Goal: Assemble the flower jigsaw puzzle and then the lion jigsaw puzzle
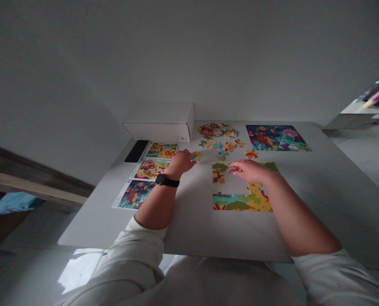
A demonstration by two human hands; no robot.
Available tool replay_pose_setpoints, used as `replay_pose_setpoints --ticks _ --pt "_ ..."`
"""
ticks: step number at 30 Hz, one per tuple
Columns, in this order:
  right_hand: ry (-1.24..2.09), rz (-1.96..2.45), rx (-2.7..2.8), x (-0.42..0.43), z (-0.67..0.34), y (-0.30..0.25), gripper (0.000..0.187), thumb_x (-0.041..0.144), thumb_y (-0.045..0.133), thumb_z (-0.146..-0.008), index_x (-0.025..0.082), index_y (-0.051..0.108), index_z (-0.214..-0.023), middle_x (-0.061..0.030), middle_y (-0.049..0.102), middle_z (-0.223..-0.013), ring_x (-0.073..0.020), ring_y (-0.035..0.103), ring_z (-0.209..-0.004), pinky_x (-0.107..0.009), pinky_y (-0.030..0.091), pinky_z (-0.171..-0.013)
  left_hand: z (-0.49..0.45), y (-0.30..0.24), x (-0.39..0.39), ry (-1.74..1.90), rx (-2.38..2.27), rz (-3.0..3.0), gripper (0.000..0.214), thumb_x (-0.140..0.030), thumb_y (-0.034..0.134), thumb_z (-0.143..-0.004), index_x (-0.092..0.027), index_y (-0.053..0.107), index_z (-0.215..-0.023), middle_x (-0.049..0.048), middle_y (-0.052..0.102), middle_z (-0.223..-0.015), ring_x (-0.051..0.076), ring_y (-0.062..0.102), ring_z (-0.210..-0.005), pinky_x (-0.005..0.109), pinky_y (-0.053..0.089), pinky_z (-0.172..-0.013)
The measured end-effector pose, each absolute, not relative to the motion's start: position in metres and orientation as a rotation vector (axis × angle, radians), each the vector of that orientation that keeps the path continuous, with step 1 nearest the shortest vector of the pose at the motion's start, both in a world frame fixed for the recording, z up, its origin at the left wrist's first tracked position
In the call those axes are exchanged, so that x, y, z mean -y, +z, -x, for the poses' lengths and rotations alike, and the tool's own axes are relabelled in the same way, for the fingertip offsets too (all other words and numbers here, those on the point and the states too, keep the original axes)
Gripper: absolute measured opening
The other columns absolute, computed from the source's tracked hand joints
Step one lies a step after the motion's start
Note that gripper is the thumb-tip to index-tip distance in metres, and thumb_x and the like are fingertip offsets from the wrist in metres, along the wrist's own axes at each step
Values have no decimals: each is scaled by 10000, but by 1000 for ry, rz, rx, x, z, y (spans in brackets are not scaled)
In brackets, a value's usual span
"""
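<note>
My left hand, with a black watch on the wrist, is closed at the fingertips on a small yellow and blue puzzle piece. A partly assembled jigsaw puzzle lies in front of me, with trees and yellow ground on it and a gap in its middle. Over its upper part is my right hand, fingers bent and drawn together near the tree at the top left. Whatever lies under those fingertips is hidden. Loose puzzle pieces lie just beyond, and a rainbow piece sits above the right hand.
A heap of puzzle pieces lies at the back beside a white box. A finished dark blue puzzle is at the back right. On the left are a picture sheet and a black phone. A wall rises behind the table.
</note>
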State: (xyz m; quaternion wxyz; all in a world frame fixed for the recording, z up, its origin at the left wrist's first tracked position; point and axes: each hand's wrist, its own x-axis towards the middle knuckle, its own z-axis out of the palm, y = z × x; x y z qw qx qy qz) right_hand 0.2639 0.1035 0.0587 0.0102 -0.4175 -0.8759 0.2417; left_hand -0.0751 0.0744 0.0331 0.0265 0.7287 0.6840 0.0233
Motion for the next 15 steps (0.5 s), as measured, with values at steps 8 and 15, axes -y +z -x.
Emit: replay_pose_setpoints --ticks 8,15 --pt "796 1333 2680 -106 -271 69 405 251 685 -1014 244 730 -1417 -102 838 -1208 -256 803 -1064 -367 619 -947 70 55 -108 283 -2144 -2246 415 -234 604 -1000 -202 719 -1397 141 720 -1395 283 680 -1287 373 526 -1122" --pt "736 1319 2664 -106 -273 74 347 269 661 -1038 244 757 -1371 -106 826 -1244 -249 792 -1088 -361 603 -980 41 57 -176 131 -1967 -2404 541 -68 552 -924 -130 640 -1454 200 762 -1298 292 718 -1225 374 530 -1084"
